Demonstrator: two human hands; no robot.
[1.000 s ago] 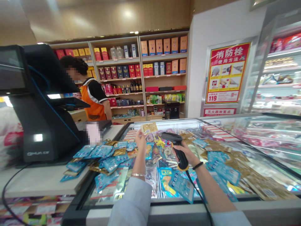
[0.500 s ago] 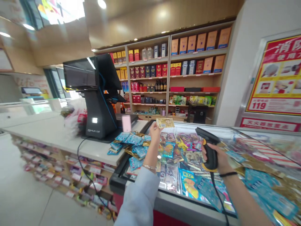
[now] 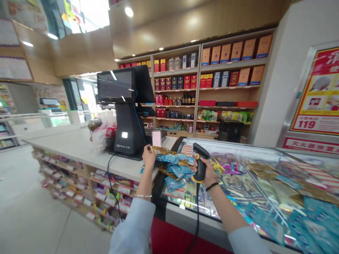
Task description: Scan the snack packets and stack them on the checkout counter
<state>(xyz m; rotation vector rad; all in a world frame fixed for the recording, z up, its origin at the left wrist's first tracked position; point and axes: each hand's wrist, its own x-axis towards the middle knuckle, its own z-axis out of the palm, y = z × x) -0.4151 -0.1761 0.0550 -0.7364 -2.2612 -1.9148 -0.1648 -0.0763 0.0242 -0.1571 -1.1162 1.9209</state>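
Observation:
My left hand point(image 3: 149, 157) pinches the edge of a gold packet point(image 3: 161, 151) over the left side of a heap of blue packets point(image 3: 177, 170) and gold ones. That heap lies where the counter meets the glass-topped freezer. Wrapped round the grip of a black and yellow barcode scanner point(image 3: 200, 163) is my right hand point(image 3: 209, 173), just right of the heap. The scanner's head points up and to the left, and its cable hangs down over the freezer's front edge.
A black checkout terminal point(image 3: 125, 130) stands on the white counter point(image 3: 63, 137), beside a plastic bag point(image 3: 105, 132). More blue packets point(image 3: 317, 220) lie on the freezer at right. Shelves of boxed goods point(image 3: 176, 83) line the back wall.
My left hand has brought the gold packet left and down to the heap. My right hand has carried the scanner left, closer to the heap. The view has turned slightly left.

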